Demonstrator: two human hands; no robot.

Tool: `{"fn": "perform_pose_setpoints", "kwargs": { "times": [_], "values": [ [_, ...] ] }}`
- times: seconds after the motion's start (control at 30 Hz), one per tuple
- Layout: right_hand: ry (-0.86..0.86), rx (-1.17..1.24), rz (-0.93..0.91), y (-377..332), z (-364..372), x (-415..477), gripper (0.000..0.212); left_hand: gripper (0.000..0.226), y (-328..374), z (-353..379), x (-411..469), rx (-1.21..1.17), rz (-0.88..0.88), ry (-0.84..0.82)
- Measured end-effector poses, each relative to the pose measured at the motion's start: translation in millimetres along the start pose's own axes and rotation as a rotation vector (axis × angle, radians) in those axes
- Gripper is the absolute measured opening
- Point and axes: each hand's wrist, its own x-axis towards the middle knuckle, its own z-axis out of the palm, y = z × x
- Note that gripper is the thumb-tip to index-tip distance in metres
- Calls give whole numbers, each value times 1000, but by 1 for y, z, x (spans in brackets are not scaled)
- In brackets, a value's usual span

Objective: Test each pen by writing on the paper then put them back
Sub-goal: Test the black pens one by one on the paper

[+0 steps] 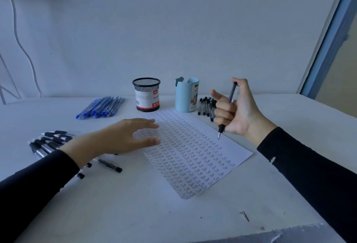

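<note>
The right hand [236,111] has its fingers curled round a slim black plastic pen [232,92], near-upright with its tip down over the right edge of the white, written-over paper sheet [193,157], whose left edge the left hand [127,136] covers, fingers relaxed.

Pen [231,96] in right grip [238,114] — tip over paper [193,155] edge.

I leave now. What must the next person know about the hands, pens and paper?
Right hand grips one black pen, tip down, near the paper's right edge.
Left hand open, over the paper's left side.
Paper nearly full of "Test".
Blue pens lie back left, black pens by the left sleeve, others by the blue cup.
Left: test this pen, put it back; which piles are tested cannot be told.
</note>
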Motion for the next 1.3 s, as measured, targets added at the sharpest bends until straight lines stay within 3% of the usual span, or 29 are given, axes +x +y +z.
{"fn": "perform_pose_setpoints", "kwargs": {
  "times": [0.1,0.2,0.3,0.37,0.5,0.9,0.97,1.1,1.2,1.3],
  "values": [
    [4,-13,-6,1,2,0,51,80,6,2,-1,23,55,-61],
    [-47,-68,-82,2,2,2,60,76,12,6,-1,15,84,-134],
    [-92,-41,-164,3,1,7,37,76,14,7,-1,13,93,-141],
    [-132,-51,-139,5,-3,8,44,78,14,7,-1,13,91,-131],
    [-32,-501,-218,23,-19,11,70,81,13,7,-2,24,95,-121],
    [-90,-571,-217,54,-8,22,58,74,7,5,1,17,70,-117],
    [-105,-594,-214,53,-7,18,53,69,7,7,0,34,79,-115],
    [-73,-800,-317,49,-14,1,23,67,8,9,0,48,76,-117],
    [-58,-948,-378,51,-26,-8,41,67,8,9,0,42,74,-124],
    [-21,-1043,-432,54,-30,-14,45,67,9,8,-1,36,77,-118]
  ]
}}
